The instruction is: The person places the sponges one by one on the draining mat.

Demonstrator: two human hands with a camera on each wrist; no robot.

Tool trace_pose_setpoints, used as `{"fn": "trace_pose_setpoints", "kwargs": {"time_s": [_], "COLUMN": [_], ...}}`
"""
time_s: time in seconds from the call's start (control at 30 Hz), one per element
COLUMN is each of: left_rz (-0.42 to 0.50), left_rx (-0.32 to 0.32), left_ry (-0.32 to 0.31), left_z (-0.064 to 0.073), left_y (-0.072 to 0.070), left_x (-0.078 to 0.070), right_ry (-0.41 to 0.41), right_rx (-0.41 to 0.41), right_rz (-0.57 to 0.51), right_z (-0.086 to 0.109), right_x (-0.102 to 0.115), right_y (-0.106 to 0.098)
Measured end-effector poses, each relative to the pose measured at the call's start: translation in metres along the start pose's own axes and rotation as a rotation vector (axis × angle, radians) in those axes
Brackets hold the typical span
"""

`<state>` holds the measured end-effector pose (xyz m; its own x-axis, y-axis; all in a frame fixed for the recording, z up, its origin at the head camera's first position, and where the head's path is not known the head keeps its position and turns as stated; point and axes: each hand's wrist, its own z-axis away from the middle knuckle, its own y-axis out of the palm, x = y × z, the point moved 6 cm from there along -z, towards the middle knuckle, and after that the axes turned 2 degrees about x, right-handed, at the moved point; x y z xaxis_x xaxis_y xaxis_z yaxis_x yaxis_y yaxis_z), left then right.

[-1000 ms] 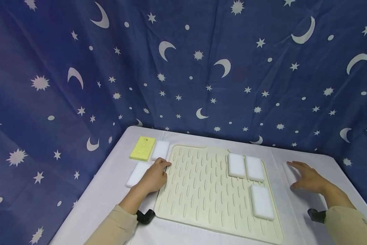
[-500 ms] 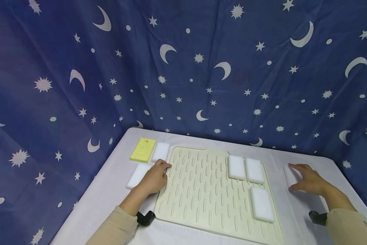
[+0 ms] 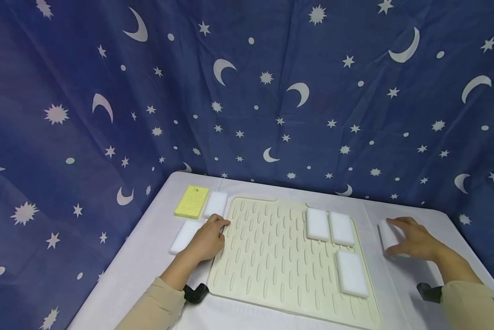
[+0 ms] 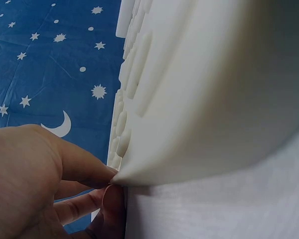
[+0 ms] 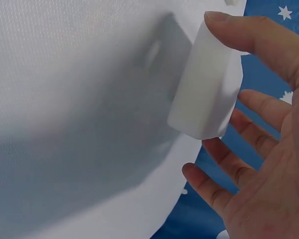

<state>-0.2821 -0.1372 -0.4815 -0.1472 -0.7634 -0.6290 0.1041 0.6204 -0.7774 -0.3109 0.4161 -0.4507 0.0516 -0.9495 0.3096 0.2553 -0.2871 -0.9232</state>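
At its left edge, a cream ridged silicone drying mat is pinched between the thumb and forefinger of my left hand. The left wrist view shows these fingertips on the mat's thin rim. Off the mat's right side, my right hand holds a white sponge between thumb and fingers. In the right wrist view this sponge is tilted, with a shadow beside it on the cloth. Several more white sponges lie flat, including one at the mat's back right.
Two white sponges, one at the back and one beside my left forearm, lie left of the mat. A yellow sponge is at the table's back left. A blue star-and-moon curtain hangs behind the white tablecloth.
My right hand's grip has settled on the white sponge, whose left edge now tips up from the cloth with a darker shadow. The left hand stays on the mat's edge.
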Motion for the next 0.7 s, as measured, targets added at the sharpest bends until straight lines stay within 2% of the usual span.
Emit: {"fn": "trace_pose_setpoints", "kwargs": {"time_s": [0.7], "left_rz": [0.000], "left_rx": [0.010], "left_ry": [-0.010], "left_z": [-0.002], "left_y": [0.002], "left_x": [0.003], "right_ry": [-0.118], "right_rx": [-0.037], "right_rz": [0.040], "right_z": [0.012], "right_x": [0.035], "right_y": [-0.010]}}
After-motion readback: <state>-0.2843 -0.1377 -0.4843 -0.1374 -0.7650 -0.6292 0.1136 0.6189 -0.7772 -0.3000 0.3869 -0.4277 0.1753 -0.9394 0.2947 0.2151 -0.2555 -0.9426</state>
